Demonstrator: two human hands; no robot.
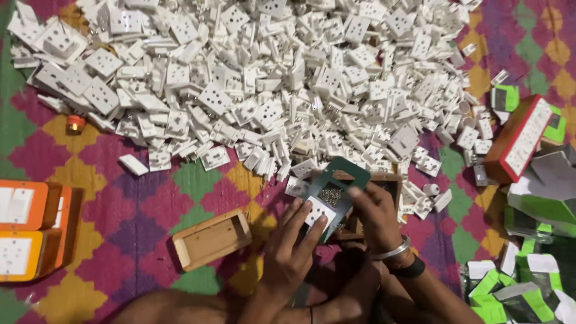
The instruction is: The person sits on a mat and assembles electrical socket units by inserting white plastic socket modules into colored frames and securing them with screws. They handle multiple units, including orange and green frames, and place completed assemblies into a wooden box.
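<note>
Both hands grip one dark green card: left hand pinches its lower edge by a white socket, right hand its right side.

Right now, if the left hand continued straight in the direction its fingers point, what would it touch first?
The left hand points up and to the right. Its fingertips already rest on a white socket plate held against a green card. Beyond these, probably the big pile of white socket plates, though depth is unclear.

Glossy white plastic sockets, matt woven cloth mat, bare wooden box, shiny metal bangle
</note>
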